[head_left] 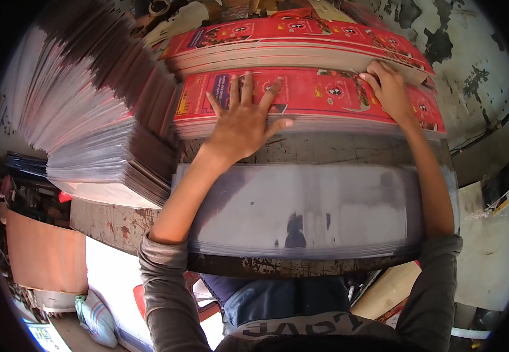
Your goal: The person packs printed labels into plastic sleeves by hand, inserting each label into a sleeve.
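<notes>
My left hand [242, 120] lies with fingers spread on the left part of a stack of red printed sheets [307, 97]. Near the right part of that stack, my right hand [388, 91] has its fingers bent at the far edge, thumb and index close together; whatever is between them is too small to name. Behind it lies a second stack of red printed sheets [301, 35]. Closer to my body, a stack of clear plastic sheets [307, 205] rests on the worn table [348, 146], below both forearms.
A tall, fanned pile of sheets [102, 117] stands at the left of the table. Beyond the stacks are assorted items, and a wall with peeling paint [471, 64] is at the right. A brown board [46, 249] and a striped bag [96, 317] are at the lower left.
</notes>
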The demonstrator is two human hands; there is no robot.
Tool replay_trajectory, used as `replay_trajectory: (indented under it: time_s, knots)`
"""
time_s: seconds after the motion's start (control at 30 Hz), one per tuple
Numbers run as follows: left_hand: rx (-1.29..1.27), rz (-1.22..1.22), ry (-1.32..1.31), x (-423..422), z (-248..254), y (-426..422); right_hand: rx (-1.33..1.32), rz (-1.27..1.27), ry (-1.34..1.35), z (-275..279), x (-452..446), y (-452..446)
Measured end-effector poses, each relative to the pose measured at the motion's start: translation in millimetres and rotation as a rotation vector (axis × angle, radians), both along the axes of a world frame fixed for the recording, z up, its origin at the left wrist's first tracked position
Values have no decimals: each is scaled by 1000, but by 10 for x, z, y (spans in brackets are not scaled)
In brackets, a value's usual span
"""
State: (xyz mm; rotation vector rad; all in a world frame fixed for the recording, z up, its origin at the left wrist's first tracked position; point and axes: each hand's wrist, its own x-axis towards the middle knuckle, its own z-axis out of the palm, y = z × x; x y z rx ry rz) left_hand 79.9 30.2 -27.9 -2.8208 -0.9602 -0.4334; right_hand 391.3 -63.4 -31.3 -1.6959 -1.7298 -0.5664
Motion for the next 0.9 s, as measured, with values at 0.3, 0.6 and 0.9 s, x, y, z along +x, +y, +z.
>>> replay_trajectory:
  time_s: [0.3,0.6,0.9]
  knots:
    - [-116,-7,105,-10,35,-16,28,-106,-84,148,-147,-169]
    - [-104,71,154,6,23,-58,10,-221,-342,345,96,54]
    - [-64,99,191,23,21,-60,-62,-310,-280,316,40,501]
